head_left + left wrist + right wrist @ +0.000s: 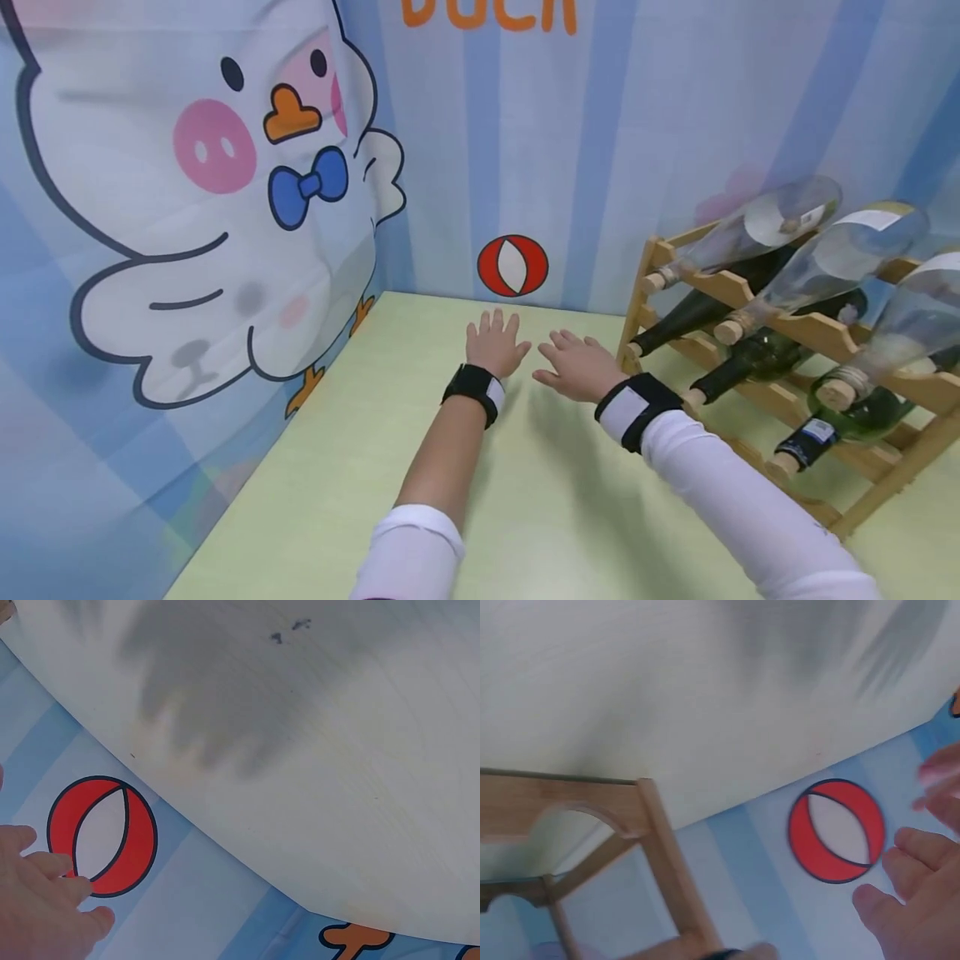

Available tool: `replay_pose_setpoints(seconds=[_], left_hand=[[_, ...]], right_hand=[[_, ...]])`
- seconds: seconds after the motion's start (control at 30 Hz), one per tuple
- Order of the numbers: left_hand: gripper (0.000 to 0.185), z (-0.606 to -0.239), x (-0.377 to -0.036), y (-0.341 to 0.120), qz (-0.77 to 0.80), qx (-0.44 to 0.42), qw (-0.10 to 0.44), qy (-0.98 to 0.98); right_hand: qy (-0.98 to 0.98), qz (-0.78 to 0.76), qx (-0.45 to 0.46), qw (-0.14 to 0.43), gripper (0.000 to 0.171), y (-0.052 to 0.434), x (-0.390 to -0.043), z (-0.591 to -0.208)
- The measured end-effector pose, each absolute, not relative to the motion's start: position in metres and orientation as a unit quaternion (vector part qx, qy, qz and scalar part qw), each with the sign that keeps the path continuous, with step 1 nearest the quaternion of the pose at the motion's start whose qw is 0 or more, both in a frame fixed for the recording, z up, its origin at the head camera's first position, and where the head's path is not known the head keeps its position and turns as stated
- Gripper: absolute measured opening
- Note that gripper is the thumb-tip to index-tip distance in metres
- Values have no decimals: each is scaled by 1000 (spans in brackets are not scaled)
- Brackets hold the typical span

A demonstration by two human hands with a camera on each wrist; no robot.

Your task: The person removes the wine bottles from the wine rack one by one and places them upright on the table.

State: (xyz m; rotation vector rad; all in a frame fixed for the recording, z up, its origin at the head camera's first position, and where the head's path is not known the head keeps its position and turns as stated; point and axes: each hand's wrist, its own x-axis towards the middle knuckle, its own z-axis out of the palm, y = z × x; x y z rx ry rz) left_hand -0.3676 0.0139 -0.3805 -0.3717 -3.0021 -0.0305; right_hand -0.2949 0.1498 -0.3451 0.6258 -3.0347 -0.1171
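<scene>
My left hand (495, 343) reaches out over the pale table (330, 500), palm down, fingers spread and holding nothing. To its right my right hand (581, 365) is also palm down with straight fingers and nothing in it. Both cast shadows on the table top. Just right of the right hand stands a wooden wine rack (637, 292) holding several corked bottles, such as a clear bottle (873, 237) on top and a green bottle (873, 412) lower down. The left wrist view shows the left hand (45, 900) at its lower left; the right wrist view shows the right hand (922, 900).
A cloth backdrop (435, 150) with blue stripes rises behind the table, printed with a white duck (180, 217) on the left and a red and white ball (513, 265) above the table's back edge. The bottle necks point toward the table's middle.
</scene>
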Motion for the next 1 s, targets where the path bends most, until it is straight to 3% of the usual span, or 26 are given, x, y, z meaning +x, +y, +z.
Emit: replay_pose_setpoints(seconds=[0.13, 0.37, 0.5, 0.77, 0.9, 1.0], left_hand=[[54, -378, -364, 15, -28, -151, 45, -987], [43, -370, -360, 23, -90, -210, 58, -972], [41, -359, -356, 32, -146, -239, 68, -958], [45, -342, -349, 61, -271, -287, 75, -916], [50, -339, -344, 75, -321, -304, 63, -895], [52, -338, -339, 82, -346, -314, 53, -883]], right_hand=[[-964, -51, 257, 40, 44, 142, -274, -329], [-905, -53, 392, 156, 25, 139, -222, -296], [-881, -67, 431, 183, 18, 148, -190, -281], [-849, -25, 441, 289, 23, 198, -151, -254], [-841, 3, 413, 350, 51, 230, -137, -238], [-850, -4, 361, 384, 56, 259, -129, -227]])
